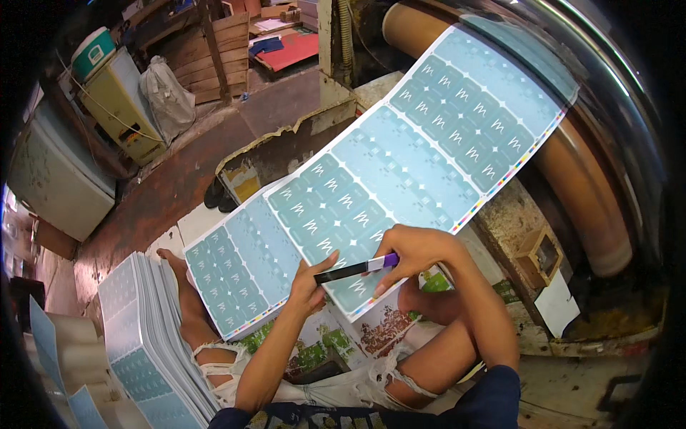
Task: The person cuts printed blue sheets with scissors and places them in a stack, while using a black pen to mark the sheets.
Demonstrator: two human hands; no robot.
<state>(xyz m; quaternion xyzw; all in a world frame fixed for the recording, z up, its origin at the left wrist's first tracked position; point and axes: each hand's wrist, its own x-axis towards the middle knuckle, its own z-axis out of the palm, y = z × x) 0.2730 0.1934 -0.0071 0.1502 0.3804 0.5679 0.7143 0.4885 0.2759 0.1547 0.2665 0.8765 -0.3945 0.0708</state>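
Note:
A slim flat tool (351, 271), black with a purple end and perhaps a cutter, spans between my two hands above the printed sheets. My left hand (307, 287) is closed at its black end. My right hand (421, 250) has its fingers bent around the purple end, with the wrist arched. Beneath them a long printed sheet (411, 168), in teal and pale blue blocks with white script marks, slopes from a roller down toward my lap. Its lower end overlaps a similar loose sheet (246, 261) lying to the left, across my legs.
A large shiny cylinder (629, 114) and a brown roller (589, 189) stand at the right. A tall stack of printed sheets (132, 314) leans by my left leg. A small wooden box (539, 259) sits on the machine's edge. Farther left are a cabinet (125, 107) and a white sack (168, 99).

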